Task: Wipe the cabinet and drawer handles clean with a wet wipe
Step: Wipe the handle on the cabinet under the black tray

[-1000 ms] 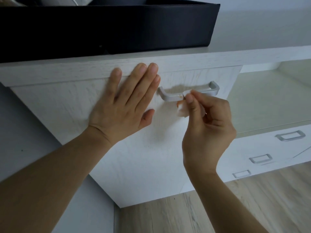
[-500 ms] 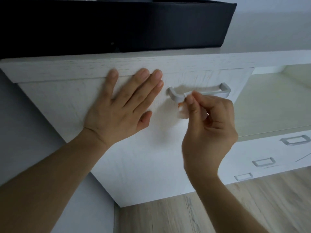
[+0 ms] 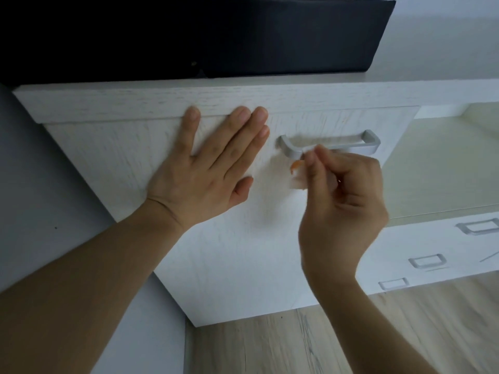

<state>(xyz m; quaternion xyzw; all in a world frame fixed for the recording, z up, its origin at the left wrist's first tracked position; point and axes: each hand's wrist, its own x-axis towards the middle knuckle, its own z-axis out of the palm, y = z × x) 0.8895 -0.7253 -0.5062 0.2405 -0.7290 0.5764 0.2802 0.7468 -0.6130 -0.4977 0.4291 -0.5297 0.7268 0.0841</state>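
Observation:
A silver bar handle (image 3: 351,143) is fixed to the white cabinet door (image 3: 243,252). My right hand (image 3: 343,201) pinches a small white wet wipe (image 3: 298,179) with an orange mark between thumb and forefinger and holds it against the handle's left part. My left hand (image 3: 213,168) lies flat on the door to the left of the handle, fingers straight and pointing up to the cabinet's top edge.
A dark fabric box (image 3: 216,36) sits on the cabinet top above the door. To the right is an open shelf (image 3: 437,168), and below it white drawers with silver handles (image 3: 478,227) (image 3: 428,261) (image 3: 393,284). Wood floor (image 3: 324,346) lies below.
The view has shifted, so the cabinet sits further right and lower in frame. My right hand still holds the wipe at the handle's left part. My left hand stays flat on the door.

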